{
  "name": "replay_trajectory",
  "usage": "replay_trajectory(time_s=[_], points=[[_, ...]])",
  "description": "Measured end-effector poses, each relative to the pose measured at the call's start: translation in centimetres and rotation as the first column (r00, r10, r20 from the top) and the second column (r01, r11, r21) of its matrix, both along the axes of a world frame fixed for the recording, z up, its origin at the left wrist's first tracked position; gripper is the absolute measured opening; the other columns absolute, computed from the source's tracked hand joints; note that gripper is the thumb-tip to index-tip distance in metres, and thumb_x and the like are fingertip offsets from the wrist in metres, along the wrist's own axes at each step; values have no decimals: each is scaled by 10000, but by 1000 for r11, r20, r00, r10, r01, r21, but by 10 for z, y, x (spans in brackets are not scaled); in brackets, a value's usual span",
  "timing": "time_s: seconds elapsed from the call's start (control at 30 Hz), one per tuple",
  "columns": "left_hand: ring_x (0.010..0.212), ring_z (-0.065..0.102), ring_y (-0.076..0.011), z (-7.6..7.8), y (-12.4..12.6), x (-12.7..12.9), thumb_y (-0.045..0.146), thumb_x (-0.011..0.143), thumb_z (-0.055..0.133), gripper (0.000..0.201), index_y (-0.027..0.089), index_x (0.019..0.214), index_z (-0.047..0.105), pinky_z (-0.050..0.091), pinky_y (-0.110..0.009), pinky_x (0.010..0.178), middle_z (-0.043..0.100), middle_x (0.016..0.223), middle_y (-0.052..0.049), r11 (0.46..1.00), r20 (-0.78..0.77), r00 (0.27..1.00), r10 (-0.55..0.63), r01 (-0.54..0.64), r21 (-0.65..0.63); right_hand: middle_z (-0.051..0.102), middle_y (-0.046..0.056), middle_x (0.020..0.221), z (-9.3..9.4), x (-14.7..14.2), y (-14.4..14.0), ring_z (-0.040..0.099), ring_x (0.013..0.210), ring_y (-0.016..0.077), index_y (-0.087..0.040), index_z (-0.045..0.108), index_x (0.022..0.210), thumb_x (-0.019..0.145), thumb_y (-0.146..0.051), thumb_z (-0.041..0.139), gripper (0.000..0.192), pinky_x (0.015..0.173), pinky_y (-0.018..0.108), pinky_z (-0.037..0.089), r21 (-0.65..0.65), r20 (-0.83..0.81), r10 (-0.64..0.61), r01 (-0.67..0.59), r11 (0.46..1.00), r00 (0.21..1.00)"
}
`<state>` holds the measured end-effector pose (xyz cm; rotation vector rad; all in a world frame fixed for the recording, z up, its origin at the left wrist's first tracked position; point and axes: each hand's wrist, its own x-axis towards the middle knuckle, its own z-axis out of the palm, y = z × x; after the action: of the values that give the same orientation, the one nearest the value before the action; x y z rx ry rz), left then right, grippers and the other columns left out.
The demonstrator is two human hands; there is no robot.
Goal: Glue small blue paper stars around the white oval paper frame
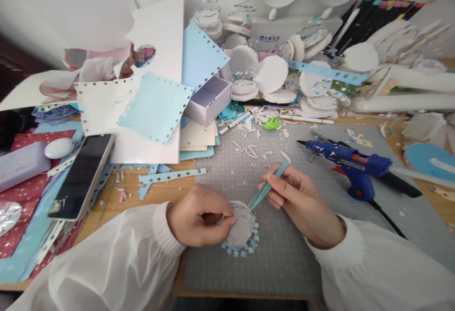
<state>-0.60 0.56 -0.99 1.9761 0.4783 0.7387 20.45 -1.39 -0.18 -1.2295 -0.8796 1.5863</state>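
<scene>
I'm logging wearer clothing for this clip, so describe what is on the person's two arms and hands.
Both arms wear loose white long sleeves of thin, slightly sheer fabric, gathered into elastic cuffs at the wrists. The left hand and right hand are bare: no gloves. No rings, watch or markings show on either, as far as this view tells.

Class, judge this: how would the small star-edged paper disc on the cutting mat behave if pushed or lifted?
The paper disc looks thin, so probably light and floppy. Its tiny blue stars may snag or detach. The left hand pinning it suggests it slides easily.
</scene>
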Motion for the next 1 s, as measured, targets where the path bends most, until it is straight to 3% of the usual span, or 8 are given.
replay_trajectory(time_s=[0.33,0.73,0.87,1.0], points=[[434,289,-70,1,2,1,99,771,558,166,151,620,516,267,-222,457,331,476,60,1000,-14,1000,-3,3,-5,540,-35,612,-4,-1,-3,369,433,53,-173,557,778,795,-385,631,225,449,242,276,52,73,14,-18,998,997],[433,338,-75,0,2,2,133,799,567,170,137,629,557,299,-218,461,408,461,39,1000,-7,1000,-2,2,23,530,-24,648,1,0,4,317,445,34,-172,579,743,702,-336,730,226,436,217,262,-60,-191,-183,175,983,964],[417,353,-73,0,1,2,226,813,606,224,132,612,574,301,-208,445,431,440,33,994,-22,995,93,-91,55,558,-5,699,-1,2,5,334,460,42,-173,576,760,725,-348,709,221,449,228,259,13,-165,-193,197,980,967],[403,335,-62,-2,-1,2,294,790,645,278,127,581,570,279,-195,418,432,432,36,984,-57,984,167,-162,79,572,-10,701,2,3,8,370,467,53,-189,559,782,766,-342,673,191,469,236,278,196,-74,-231,242,950,970]])
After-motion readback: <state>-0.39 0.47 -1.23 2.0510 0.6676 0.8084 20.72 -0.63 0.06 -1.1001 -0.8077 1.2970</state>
